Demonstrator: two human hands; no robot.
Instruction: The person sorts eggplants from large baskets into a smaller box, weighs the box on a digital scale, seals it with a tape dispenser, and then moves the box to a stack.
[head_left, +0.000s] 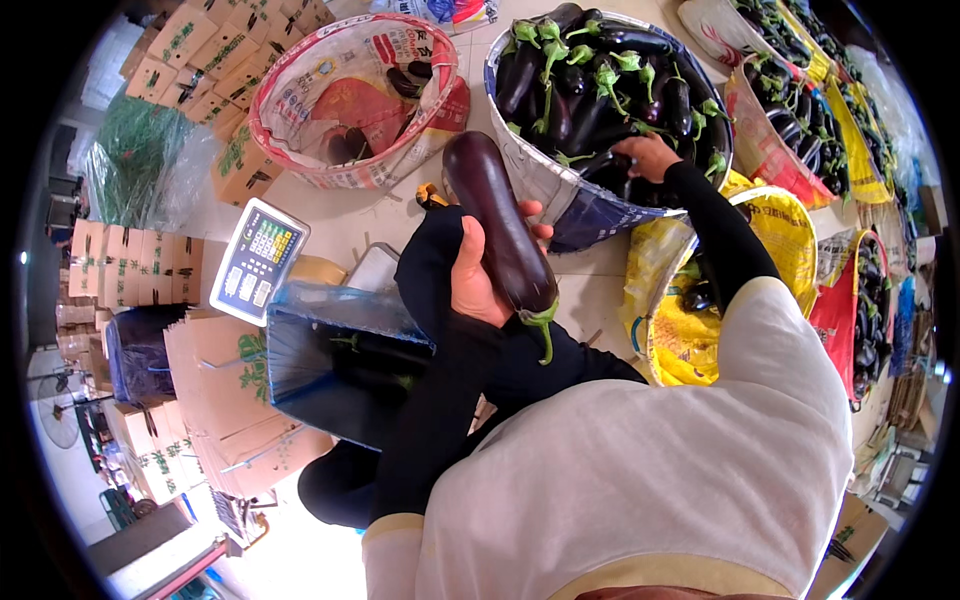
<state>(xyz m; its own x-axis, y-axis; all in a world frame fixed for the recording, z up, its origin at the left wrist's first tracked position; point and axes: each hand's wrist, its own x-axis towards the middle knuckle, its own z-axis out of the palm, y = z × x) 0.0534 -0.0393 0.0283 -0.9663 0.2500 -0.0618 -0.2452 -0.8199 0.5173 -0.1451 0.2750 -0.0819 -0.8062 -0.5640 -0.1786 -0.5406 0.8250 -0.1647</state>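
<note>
A large dark purple eggplant (501, 217) lies across my left hand (484, 277), held by the palm and fingers, its green stem towards me. My right hand (648, 156) reaches into a round basket (517, 157) heaped with eggplants, and its fingers touch a dark eggplant (609, 171) near the rim; whether they grip it I cannot tell. To the left of my left forearm, a box lined with blue plastic (300, 390) holds several eggplants (375, 360), partly hidden by the sleeve.
A weighing scale's panel (259, 259) stands beyond the lined box. A red-rimmed basket (259, 124) holds a few eggplants. A yellow-lined basket (772, 217) stands under my right arm, with filled sacks (799, 176) further right. Flattened cartons (217, 375) and stacked cartons (139, 262) are at left.
</note>
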